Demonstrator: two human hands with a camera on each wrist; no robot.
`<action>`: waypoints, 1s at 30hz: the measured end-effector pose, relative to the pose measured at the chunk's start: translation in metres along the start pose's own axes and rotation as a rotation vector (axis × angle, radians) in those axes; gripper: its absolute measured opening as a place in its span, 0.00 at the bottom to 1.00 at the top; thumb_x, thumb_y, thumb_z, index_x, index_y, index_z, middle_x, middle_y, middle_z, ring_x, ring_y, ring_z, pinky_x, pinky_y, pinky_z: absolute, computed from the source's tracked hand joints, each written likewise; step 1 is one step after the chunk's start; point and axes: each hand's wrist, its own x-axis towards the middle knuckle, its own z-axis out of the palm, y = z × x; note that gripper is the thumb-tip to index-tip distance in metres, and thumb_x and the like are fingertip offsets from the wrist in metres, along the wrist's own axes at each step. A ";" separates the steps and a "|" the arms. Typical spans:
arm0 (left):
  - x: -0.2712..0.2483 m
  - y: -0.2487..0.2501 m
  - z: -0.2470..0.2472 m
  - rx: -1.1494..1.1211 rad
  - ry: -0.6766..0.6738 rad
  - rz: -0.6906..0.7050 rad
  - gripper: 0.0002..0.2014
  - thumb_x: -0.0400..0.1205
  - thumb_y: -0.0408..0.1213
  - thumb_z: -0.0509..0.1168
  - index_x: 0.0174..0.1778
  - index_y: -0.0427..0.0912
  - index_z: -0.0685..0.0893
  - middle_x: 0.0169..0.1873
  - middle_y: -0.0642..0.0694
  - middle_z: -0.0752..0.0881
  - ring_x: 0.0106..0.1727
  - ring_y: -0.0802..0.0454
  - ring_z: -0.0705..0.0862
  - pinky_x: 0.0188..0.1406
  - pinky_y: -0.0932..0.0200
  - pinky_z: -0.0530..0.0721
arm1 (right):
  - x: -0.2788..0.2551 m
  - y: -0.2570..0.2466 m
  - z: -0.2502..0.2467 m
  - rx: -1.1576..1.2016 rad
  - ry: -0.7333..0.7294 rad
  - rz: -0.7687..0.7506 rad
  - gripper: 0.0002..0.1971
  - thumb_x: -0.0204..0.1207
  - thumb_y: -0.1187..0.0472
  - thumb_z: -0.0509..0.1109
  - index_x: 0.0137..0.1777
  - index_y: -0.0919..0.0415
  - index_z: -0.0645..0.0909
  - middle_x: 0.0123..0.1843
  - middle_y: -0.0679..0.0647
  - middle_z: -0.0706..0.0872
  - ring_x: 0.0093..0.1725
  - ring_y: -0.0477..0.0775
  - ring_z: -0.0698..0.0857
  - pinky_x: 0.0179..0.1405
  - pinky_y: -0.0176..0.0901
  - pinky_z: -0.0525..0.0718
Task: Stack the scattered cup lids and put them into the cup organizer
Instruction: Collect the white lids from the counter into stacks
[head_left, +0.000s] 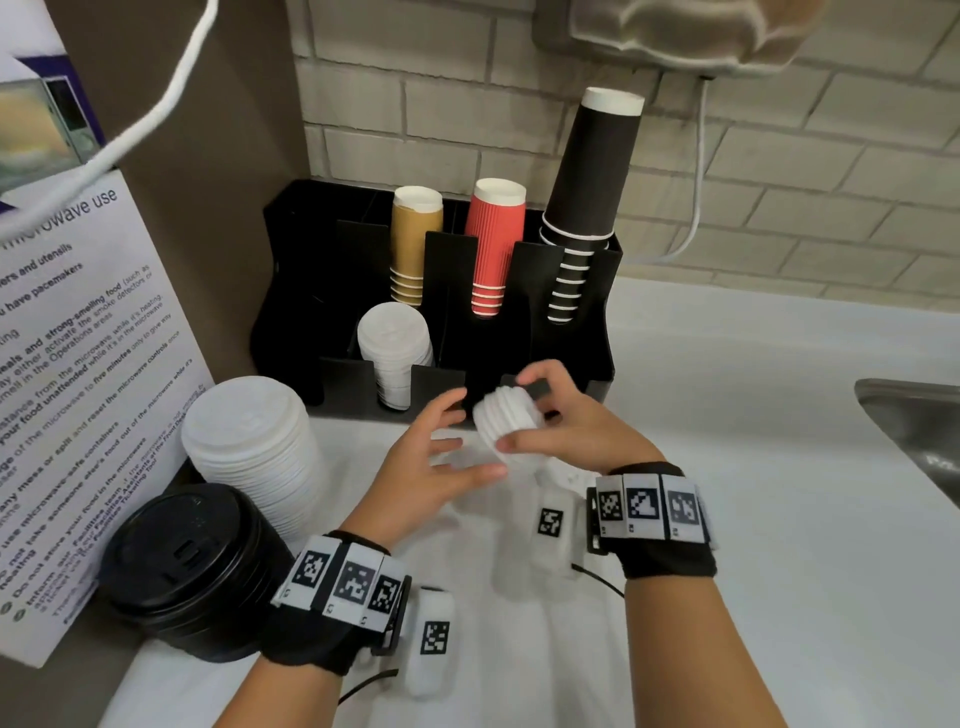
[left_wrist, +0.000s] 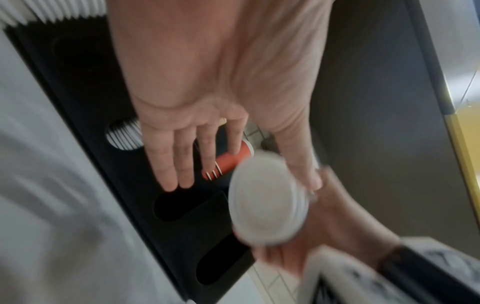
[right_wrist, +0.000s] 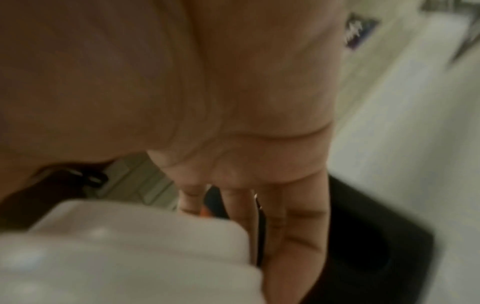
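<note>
A short stack of white lids (head_left: 501, 422) is held sideways just in front of the black cup organizer (head_left: 576, 358), above the white counter. My right hand (head_left: 519, 410) grips it, thumb underneath and fingers over the top. My left hand (head_left: 457, 441) is spread with straight fingers at the stack's left end. In the left wrist view the stack (left_wrist: 270, 201) shows its round face, and the thumb of my left hand (left_wrist: 205, 127) touches its rim. The right wrist view is blurred, with the lids (right_wrist: 130, 257) under my right hand (right_wrist: 259, 205).
The organizer's front left slot holds white lids (head_left: 395, 353). Tan (head_left: 415, 239), red (head_left: 493, 244) and black cups (head_left: 587, 197) fill the back slots. A tall white lid stack (head_left: 254, 441) and black lids (head_left: 192, 566) stand at left beside a sign (head_left: 78, 364). A sink (head_left: 909, 415) lies at right.
</note>
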 end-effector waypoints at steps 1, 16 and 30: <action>0.000 0.000 0.003 -0.046 -0.016 0.028 0.44 0.61 0.52 0.81 0.73 0.67 0.69 0.68 0.61 0.78 0.65 0.62 0.81 0.60 0.61 0.83 | 0.000 -0.008 0.005 0.063 -0.043 -0.045 0.32 0.60 0.48 0.82 0.61 0.38 0.67 0.54 0.53 0.84 0.50 0.51 0.85 0.53 0.44 0.84; -0.004 0.009 -0.003 -0.231 -0.002 0.281 0.37 0.62 0.41 0.83 0.66 0.64 0.78 0.62 0.59 0.83 0.66 0.56 0.82 0.47 0.57 0.88 | -0.006 -0.025 0.009 0.293 -0.175 -0.194 0.32 0.63 0.63 0.83 0.67 0.44 0.77 0.60 0.58 0.85 0.57 0.60 0.88 0.60 0.64 0.85; -0.003 0.013 -0.003 -0.237 -0.035 0.272 0.41 0.60 0.41 0.83 0.69 0.68 0.77 0.66 0.60 0.82 0.69 0.56 0.80 0.50 0.53 0.88 | -0.009 -0.025 0.006 0.291 -0.162 -0.210 0.33 0.62 0.61 0.82 0.66 0.44 0.75 0.62 0.57 0.84 0.60 0.58 0.86 0.63 0.62 0.83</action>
